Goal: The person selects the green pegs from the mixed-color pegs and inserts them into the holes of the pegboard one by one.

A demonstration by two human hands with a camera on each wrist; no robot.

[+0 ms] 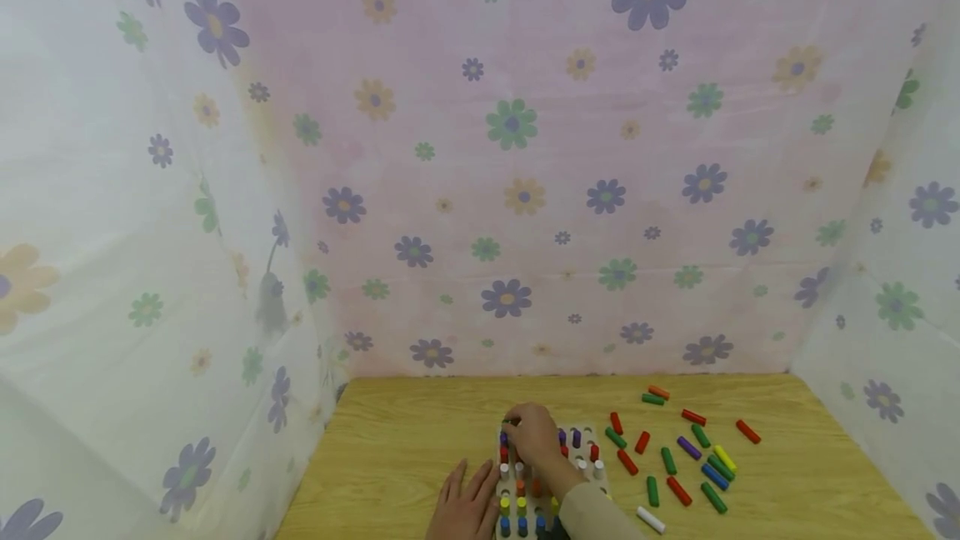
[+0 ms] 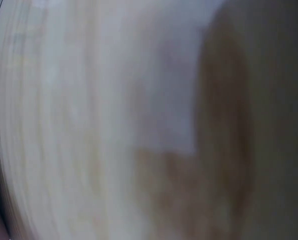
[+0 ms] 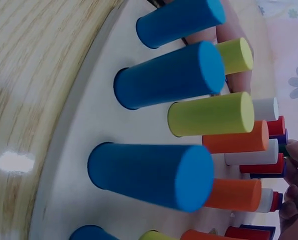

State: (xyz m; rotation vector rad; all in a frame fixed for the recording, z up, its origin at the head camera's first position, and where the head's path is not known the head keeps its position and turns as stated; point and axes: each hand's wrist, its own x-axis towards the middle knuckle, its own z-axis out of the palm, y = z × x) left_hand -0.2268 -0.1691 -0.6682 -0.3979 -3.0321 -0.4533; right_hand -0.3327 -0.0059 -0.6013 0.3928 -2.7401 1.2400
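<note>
A pale pegboard (image 3: pixel 89 112) carries upright rows of coloured pegs: blue (image 3: pixel 164 75), yellow (image 3: pixel 211 115), orange (image 3: pixel 239 137), white (image 3: pixel 254 153), red and purple. My right hand (image 1: pixel 536 437) reaches over it to the far left corner, thumb and fingers pinching a green peg (image 3: pixel 283 150) at the end of a row. The hand covers part of the green peg and several pegs below. Beside the board's left edge, my left hand (image 1: pixel 465 507) lies flat with fingers extended, their tips by the board. The left wrist view is too blurred to show detail.
Loose pegs lie scattered on the wooden table (image 1: pixel 405 415) right of the board: several red (image 1: pixel 678 491) and green (image 1: pixel 668 461), plus purple (image 1: pixel 689 447), blue (image 1: pixel 716 476), yellow (image 1: pixel 725 458), orange (image 1: pixel 659 392) and white (image 1: pixel 651 520). Flowered sheets (image 1: pixel 450 257) enclose the table.
</note>
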